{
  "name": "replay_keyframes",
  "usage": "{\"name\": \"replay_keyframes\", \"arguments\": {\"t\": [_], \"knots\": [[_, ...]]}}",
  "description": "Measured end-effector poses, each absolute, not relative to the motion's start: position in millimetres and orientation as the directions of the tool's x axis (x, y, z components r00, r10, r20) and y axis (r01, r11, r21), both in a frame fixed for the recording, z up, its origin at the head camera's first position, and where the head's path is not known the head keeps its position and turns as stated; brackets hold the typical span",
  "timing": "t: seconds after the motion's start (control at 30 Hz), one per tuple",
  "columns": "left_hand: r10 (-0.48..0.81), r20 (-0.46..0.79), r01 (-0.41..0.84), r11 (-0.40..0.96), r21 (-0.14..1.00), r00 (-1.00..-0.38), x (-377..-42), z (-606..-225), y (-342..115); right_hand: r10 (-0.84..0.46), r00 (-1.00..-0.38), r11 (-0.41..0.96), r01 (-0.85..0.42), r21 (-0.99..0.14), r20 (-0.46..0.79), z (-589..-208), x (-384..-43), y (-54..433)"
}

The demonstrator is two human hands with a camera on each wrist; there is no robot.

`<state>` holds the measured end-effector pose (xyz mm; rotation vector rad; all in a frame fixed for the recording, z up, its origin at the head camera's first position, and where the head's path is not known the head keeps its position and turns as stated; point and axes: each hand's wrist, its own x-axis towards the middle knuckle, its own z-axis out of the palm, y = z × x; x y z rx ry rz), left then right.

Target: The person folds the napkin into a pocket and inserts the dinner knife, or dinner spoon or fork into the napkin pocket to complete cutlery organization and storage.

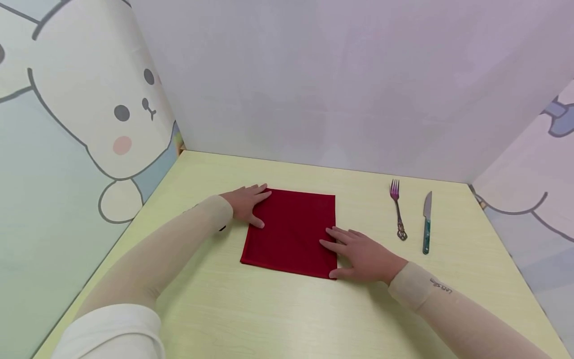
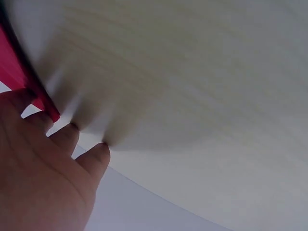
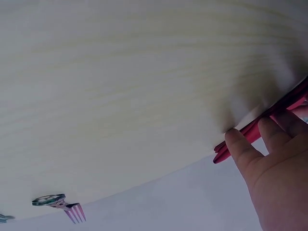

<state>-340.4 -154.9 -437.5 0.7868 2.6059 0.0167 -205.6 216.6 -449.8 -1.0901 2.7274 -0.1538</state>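
Note:
A red cloth napkin (image 1: pixel 293 234), folded into a near square, lies flat on the pale wooden table (image 1: pixel 269 319). My left hand (image 1: pixel 245 203) rests at its upper left edge with fingers spread and the thumb on the cloth. On the lower right edge lies my right hand (image 1: pixel 365 257), its fingers straight and spread over the border. In the left wrist view, fingertips (image 2: pixel 100 153) touch the tabletop beside the red corner (image 2: pixel 52 111). The right wrist view shows layered folds of the napkin (image 3: pixel 250 134) under the fingers.
Right of the napkin lie a fork (image 1: pixel 398 212) with ornate handle, tines pointing away, and a knife (image 1: pixel 426 224) with a teal handle. A pale curtain (image 1: pixel 323 89) stands behind the table; a cartoon-printed sheet (image 1: pixel 89 114) hangs at the left.

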Motion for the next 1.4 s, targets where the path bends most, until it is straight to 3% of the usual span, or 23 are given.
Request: {"name": "replay_keyframes", "arguments": {"t": [0.13,0.3,0.53,1.4], "knots": [[0.530,-0.392,0.531,0.839,0.116,-0.752,-341.3,-437.1,-153.3,-0.696,-0.705,0.718,-0.676,-0.167,-0.135,-448.1,-204.2,214.1],[0.548,-0.359,0.550,0.828,0.105,-0.756,-337.5,-440.0,-147.1,-0.726,-0.684,0.688,-0.721,-0.082,-0.074,-445.4,-194.0,204.8],[0.640,-0.336,0.659,0.749,0.071,-0.691,-324.8,-435.8,-134.0,-0.773,-0.628,0.633,-0.773,-0.048,-0.094,-443.4,-174.1,184.5],[0.610,-0.378,0.622,0.776,0.106,-0.696,-324.7,-442.0,-131.5,-0.754,-0.636,0.652,-0.754,-0.071,-0.164,-449.5,-158.0,172.1]]}}
